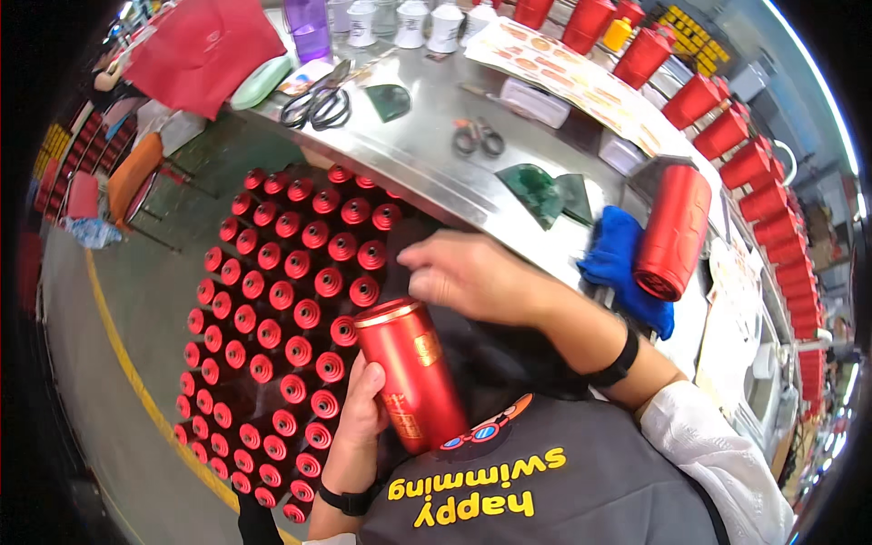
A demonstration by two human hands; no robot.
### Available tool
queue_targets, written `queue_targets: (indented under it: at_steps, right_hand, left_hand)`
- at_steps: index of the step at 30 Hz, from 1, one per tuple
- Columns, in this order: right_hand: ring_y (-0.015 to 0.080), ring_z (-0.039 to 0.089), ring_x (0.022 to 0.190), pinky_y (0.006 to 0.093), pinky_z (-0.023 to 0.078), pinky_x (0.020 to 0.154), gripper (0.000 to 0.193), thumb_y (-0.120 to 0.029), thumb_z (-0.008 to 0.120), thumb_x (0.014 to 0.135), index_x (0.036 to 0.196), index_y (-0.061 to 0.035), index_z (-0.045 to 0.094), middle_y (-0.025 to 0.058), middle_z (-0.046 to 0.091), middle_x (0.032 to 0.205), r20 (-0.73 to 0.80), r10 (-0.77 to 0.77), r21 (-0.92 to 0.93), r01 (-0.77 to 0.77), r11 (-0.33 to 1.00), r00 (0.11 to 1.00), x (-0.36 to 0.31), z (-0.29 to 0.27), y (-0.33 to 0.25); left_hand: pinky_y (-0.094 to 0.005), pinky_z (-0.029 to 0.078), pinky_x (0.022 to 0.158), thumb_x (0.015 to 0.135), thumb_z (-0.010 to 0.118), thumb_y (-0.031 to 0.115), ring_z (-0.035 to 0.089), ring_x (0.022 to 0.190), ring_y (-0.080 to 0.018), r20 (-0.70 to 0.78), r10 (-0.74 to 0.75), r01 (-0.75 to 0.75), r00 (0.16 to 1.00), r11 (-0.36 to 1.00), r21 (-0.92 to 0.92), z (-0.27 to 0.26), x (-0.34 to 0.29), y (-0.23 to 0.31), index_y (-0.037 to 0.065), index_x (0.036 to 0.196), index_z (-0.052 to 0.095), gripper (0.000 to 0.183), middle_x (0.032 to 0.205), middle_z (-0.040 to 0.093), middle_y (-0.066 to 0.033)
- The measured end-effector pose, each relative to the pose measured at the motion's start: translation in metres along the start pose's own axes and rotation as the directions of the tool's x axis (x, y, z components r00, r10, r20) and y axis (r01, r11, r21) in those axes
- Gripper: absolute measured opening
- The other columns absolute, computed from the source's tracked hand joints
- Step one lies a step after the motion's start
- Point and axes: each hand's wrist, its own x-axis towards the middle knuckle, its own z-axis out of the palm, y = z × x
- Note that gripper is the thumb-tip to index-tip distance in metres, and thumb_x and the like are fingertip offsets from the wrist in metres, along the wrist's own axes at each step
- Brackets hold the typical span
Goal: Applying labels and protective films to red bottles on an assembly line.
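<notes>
My left hand (361, 409) is wrapped round the side of a shiny red metal canister (416, 368) with gold print and a gold band near its top rim. The canister tilts in front of my dark apron (536, 463). Just above its upper end is my right hand (468, 277), slightly blurred, apart from the canister. Its fingers are curled in and pressed together; whatever they may hold cannot be made out. A second red canister (677, 227) leans on a bunched blue cloth (618, 263) on the steel bench to the right.
Rows of red-topped cylinders (282, 295) stand left of my lap. On the bench (409, 150) lie black-handled scissors (318, 107), smaller scissors (479, 136) and dark green pieces (534, 193). White bottles (445, 27) and a purple container (307, 27) stand behind; more red canisters (727, 132) line the right.
</notes>
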Motion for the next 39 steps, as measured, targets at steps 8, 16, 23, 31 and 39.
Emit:
queue_targets:
  at_steps: [8, 16, 23, 31, 39]
  right_hand:
    - [0.0380, 0.065, 0.082, 0.0448, 0.053, 0.071, 0.017, -0.007, 0.055, 0.075, 0.085, 0.0024, 0.066, 0.0230, 0.065, 0.082, -0.144, 0.341, -0.809, -0.309, 0.499, 0.929, 0.070, -0.124, 0.037]
    - [0.0367, 0.066, 0.084, 0.0422, 0.054, 0.071, 0.018, -0.004, 0.054, 0.074, 0.084, 0.0038, 0.066, 0.0213, 0.067, 0.088, 0.073, 0.457, -0.829, -0.201, 0.522, 0.886, 0.078, -0.086, 0.056]
    - [0.0368, 0.065, 0.080, 0.0449, 0.052, 0.071, 0.016, -0.009, 0.057, 0.072, 0.082, 0.0014, 0.064, 0.0195, 0.065, 0.080, 0.130, 0.373, -0.867, -0.077, 0.491, 0.919, 0.084, -0.087, 0.060]
    - [0.0103, 0.051, 0.059, 0.0236, 0.042, 0.054, 0.004, 0.002, 0.054, 0.075, 0.077, -0.0013, 0.053, 0.0058, 0.056, 0.067, -0.132, 0.153, -0.232, -0.180, 0.956, 0.979, 0.068, -0.077, -0.004]
    - [0.0073, 0.057, 0.076, 0.0209, 0.046, 0.065, 0.026, 0.002, 0.057, 0.085, 0.110, -0.0002, 0.056, 0.0032, 0.060, 0.086, 0.046, 0.345, 0.610, -0.300, 0.733, 0.937, 0.031, -0.034, -0.024]
  left_hand:
    - [-0.0421, 0.052, 0.087, 0.086, 0.054, 0.056, 0.061, 0.106, -0.0293, 0.048, -0.016, 0.017, 0.999, 0.999, -0.032, -0.015, 0.009, -0.012, -0.002, 0.136, 0.038, 0.078, 0.125, 0.055, -0.0211]
    - [-0.0376, 0.054, 0.085, 0.085, 0.063, 0.044, 0.063, 0.100, -0.0238, -0.042, 0.018, -0.024, 0.999, 0.989, -0.147, -0.017, 0.002, -0.008, 0.000, 0.130, 0.042, 0.066, 0.115, 0.059, -0.0150]
    - [-0.0367, 0.052, 0.088, 0.086, 0.061, 0.041, 0.061, 0.104, -0.0236, -0.064, 0.005, -0.014, 0.998, 0.990, -0.140, -0.013, 0.005, -0.001, 0.001, 0.133, 0.040, 0.065, 0.119, 0.058, -0.0144]
    - [-0.0350, 0.051, 0.089, 0.086, 0.063, 0.036, 0.060, 0.105, -0.0215, -0.033, 0.057, -0.060, 0.998, 0.994, -0.094, -0.004, 0.012, 0.019, 0.001, 0.135, 0.038, 0.065, 0.120, 0.057, -0.0133]
    - [-0.0348, 0.051, 0.088, 0.086, 0.065, 0.036, 0.061, 0.104, -0.0215, -0.050, 0.045, -0.048, 0.998, 0.997, -0.054, 0.005, 0.008, 0.029, 0.000, 0.133, 0.039, 0.064, 0.118, 0.057, -0.0139]
